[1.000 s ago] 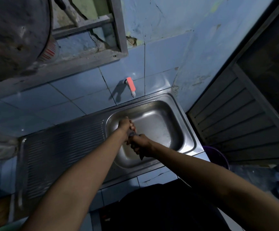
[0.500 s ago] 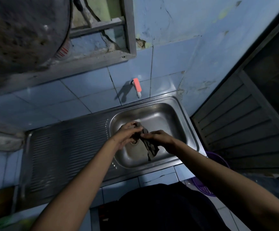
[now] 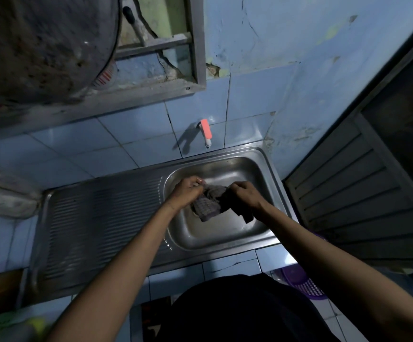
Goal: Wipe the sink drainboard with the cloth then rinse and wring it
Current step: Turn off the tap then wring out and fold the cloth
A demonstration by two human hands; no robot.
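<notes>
A dark checked cloth (image 3: 210, 204) hangs spread between both hands above the steel sink basin (image 3: 237, 169). My left hand (image 3: 187, 191) pinches its left upper edge. Its right upper edge is gripped by my right hand (image 3: 246, 195), and a dark corner dangles below that hand. The ribbed drainboard (image 3: 96, 218) lies to the left of the basin. A tap with a red handle (image 3: 205, 130) juts from the tiled wall above the basin; I see no water running from it.
A metal window frame (image 3: 195, 45) and a large dark round object (image 3: 40, 45) hang over the counter at upper left. A louvred door (image 3: 348, 193) stands to the right. A purple basket (image 3: 306, 285) sits on the floor at lower right.
The cloth was a tight twisted bundle squeezed between both hands; now the hands have drawn apart and the cloth has opened out between them.
</notes>
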